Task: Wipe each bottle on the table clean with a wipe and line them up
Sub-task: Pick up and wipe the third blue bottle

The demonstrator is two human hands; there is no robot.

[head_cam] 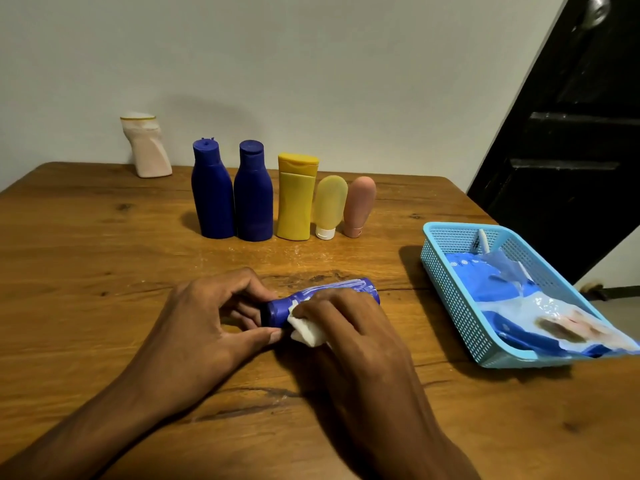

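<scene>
The room is a bit dim, soft shadows lie left of the bottles [254, 195] and basket [446, 278], the edges bend, and the picture looks slightly fuzzy.

Lying bottle [332, 289]: middle hidden under right hand [349, 327], cap end behind left hand [207, 317]. Wipe [306, 330]: mostly covered by right fingers. Wipe pack [554, 317]: print unreadable, corner cut off at right edge. Forearms: cut off at bottom edge.
</scene>
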